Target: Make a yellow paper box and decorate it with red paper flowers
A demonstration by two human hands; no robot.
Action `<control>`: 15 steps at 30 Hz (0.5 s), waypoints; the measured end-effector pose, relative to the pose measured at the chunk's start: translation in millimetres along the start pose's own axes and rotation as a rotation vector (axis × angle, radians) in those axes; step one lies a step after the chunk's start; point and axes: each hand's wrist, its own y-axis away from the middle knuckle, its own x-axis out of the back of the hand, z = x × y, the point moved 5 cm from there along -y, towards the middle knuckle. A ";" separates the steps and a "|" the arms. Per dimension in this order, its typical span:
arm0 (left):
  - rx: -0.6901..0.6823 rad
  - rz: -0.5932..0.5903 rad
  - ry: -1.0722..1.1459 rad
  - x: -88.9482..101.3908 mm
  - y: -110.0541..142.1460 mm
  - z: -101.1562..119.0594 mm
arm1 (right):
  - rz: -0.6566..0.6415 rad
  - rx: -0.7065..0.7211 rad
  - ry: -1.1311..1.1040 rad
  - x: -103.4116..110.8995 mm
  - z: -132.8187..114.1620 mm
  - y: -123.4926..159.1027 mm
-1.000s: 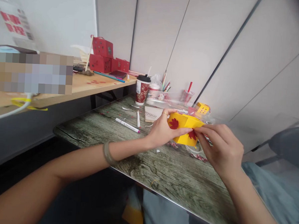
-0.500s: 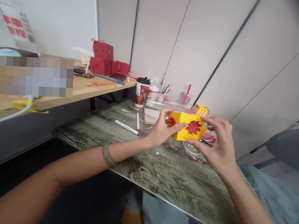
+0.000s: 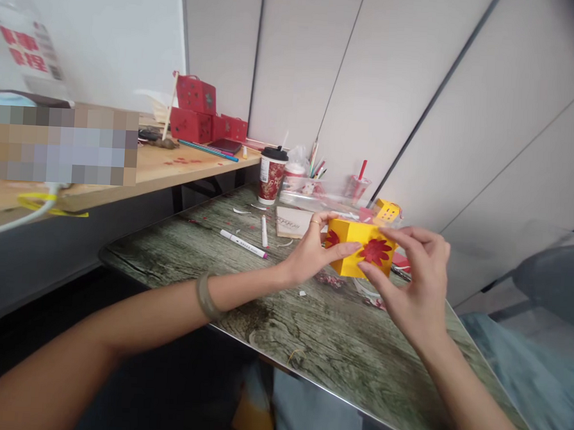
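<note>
A yellow paper box (image 3: 355, 254) with red flower cut-outs on its sides is held just above the wood-grain table (image 3: 310, 332). My left hand (image 3: 308, 254) grips its left side, thumb across the front face and fingers over the top. My right hand (image 3: 415, 283) holds the right side, with a thumb under the front face and fingers curled over the top right corner. One red flower shows between my thumbs.
White marker pens (image 3: 244, 243) lie left of my hands. Behind stand a red paper cup (image 3: 271, 175), a pen holder (image 3: 313, 171), a small yellow box (image 3: 387, 211) and a cardboard piece (image 3: 292, 222). Red paper boxes (image 3: 201, 111) sit on the wooden desk (image 3: 164, 167) at left.
The box has been turned so a red flower face shows fully toward me. My right hand moved from pinching the front flower to gripping the box's right side and top.
</note>
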 end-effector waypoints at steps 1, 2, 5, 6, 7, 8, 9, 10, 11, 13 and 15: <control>0.019 -0.013 0.038 -0.2 -0.7 -1.1 | 0.015 -0.072 -0.089 1.6 4.6 0.1; 0.040 -0.029 0.068 -0.6 -1.4 -2.1 | 0.035 -0.155 -0.188 2.9 10.7 0.4; 0.096 -0.063 0.121 -1.9 -3.1 -4.7 | 0.027 -0.364 -0.439 -1.5 29.4 2.4; 0.110 -0.064 0.135 -2.0 -3.6 -5.4 | -0.020 -0.405 -0.493 -6.0 33.8 2.7; 0.118 -0.058 0.147 -1.6 -4.1 -5.8 | -0.080 -0.436 -0.543 -11.0 36.7 2.9; 0.121 -0.048 0.155 -0.9 -4.7 -5.9 | -0.145 -0.470 -0.600 -16.2 38.5 3.3; 0.120 -0.038 0.161 -0.1 -5.3 -5.9 | -0.209 -0.501 -0.656 -20.8 39.0 3.7; 0.119 -0.032 0.164 0.7 -6.0 -5.8 | -0.267 -0.527 -0.706 -24.4 38.2 4.1; 0.118 -0.030 0.166 1.4 -6.6 -5.8 | -0.318 -0.548 -0.746 -26.9 36.6 4.5; 0.120 -0.046 0.163 2.3 -8.0 -5.8 | -0.383 -0.581 -0.795 -28.8 33.5 5.2; 0.115 -0.068 0.152 3.1 -9.4 -5.9 | -0.388 -0.606 -0.799 -28.2 33.6 5.5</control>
